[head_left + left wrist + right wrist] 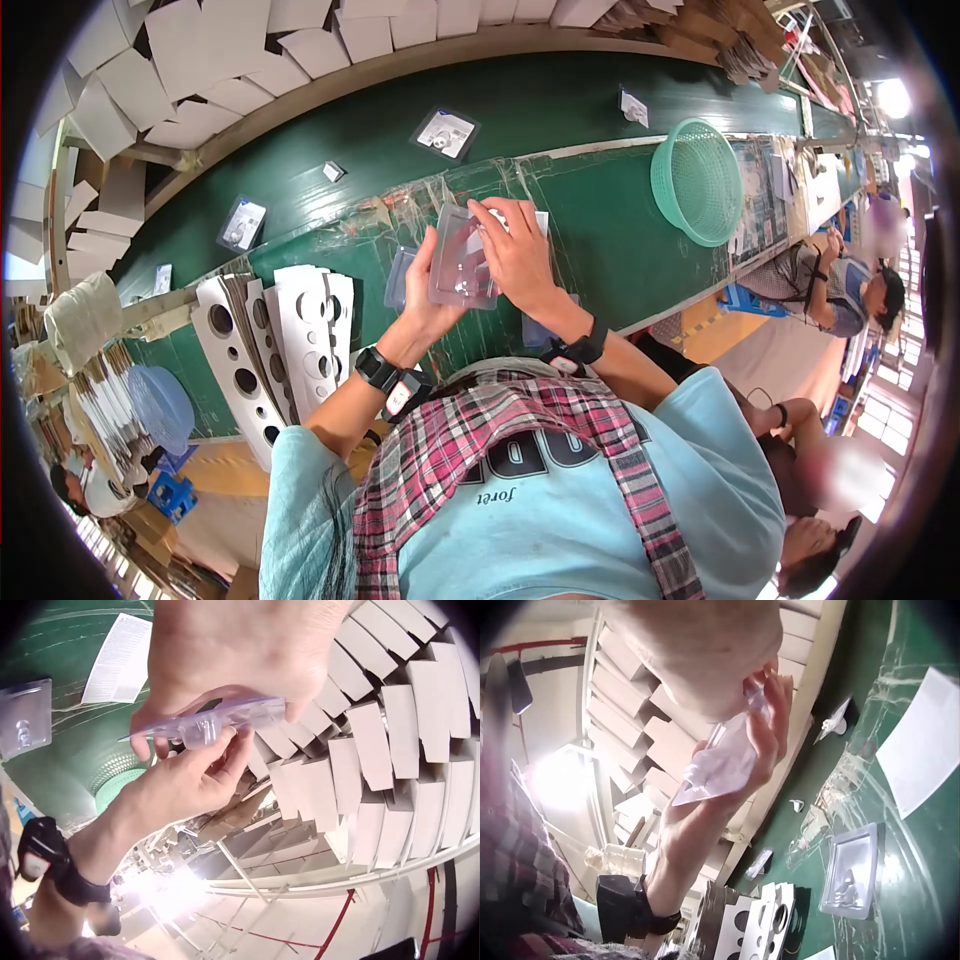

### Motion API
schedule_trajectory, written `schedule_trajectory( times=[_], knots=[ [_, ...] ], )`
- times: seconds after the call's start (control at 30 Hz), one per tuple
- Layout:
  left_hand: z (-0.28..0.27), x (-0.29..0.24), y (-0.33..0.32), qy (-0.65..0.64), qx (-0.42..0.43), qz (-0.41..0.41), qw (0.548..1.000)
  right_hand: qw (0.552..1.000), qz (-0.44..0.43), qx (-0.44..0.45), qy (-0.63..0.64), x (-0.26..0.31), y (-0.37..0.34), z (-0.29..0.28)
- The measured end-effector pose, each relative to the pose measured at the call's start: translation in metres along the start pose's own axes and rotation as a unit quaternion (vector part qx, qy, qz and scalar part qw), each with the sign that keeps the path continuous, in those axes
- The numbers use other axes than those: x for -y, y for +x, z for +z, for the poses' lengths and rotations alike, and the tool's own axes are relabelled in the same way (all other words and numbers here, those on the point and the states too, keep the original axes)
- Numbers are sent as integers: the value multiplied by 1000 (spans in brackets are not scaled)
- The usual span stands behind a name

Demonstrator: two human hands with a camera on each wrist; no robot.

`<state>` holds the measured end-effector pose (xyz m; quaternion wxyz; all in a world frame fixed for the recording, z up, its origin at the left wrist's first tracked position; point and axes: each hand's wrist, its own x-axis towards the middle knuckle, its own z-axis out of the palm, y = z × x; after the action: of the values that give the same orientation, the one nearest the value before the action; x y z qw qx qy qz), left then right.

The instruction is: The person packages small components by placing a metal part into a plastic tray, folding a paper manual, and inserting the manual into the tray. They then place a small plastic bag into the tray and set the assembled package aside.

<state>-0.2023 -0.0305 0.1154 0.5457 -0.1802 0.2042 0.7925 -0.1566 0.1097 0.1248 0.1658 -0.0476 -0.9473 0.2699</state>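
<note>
A clear plastic blister shell (460, 262) with a moulded hollow is up between both hands, in front of the person's chest. The left hand (432, 293) grips its left and lower edge, thumb along the side. Fingers of the right hand (522, 262) bend over its upper right part; the left wrist view shows this hand (180, 780) pinching at the shell (206, 727). Another clear shell (851, 870) lies on the green table beneath. Near it is a white printed sheet (118, 660), partly hidden by the right hand in the head view.
Packed blister cards (445, 133) lie spaced along the green belt (370, 130) beyond the table. A green mesh basket (697, 183) stands to the right. White cards with round holes (315, 325) are stacked left. White boxes (210, 50) line the far shelf. Other people sit at both sides.
</note>
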Motion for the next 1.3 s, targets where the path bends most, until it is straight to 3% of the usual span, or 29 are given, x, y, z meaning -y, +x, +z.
schedule_trajectory(
  times=[0.17,0.37,0.47,0.5,0.6,0.67,0.77,0.97,1.07,1.3],
  knots=[
    [-10,-4,7,-54,-36,8,998,999,-44,3,4,-10,5,22],
    [-36,-4,24,-85,-67,31,994,999,-20,3,45,-17,13,32],
    [-40,-11,24,-98,-79,28,992,986,38,0,163,-27,25,39],
    [-61,-14,30,-112,-51,34,992,965,79,10,249,-26,30,43],
    [-72,-30,31,-85,-93,65,990,904,235,56,352,-45,63,58],
    [-74,-36,27,-108,-98,67,987,954,157,-11,257,-74,91,88],
    [-76,-42,21,-149,-77,69,983,972,112,-16,205,-95,127,124],
    [-70,-47,16,-169,-51,71,982,978,101,26,183,-119,137,176],
    [-71,-48,16,-166,-29,62,984,995,41,43,76,-117,137,179],
    [-58,-53,17,-139,30,44,989,997,25,42,59,-108,143,194]
  ],
)
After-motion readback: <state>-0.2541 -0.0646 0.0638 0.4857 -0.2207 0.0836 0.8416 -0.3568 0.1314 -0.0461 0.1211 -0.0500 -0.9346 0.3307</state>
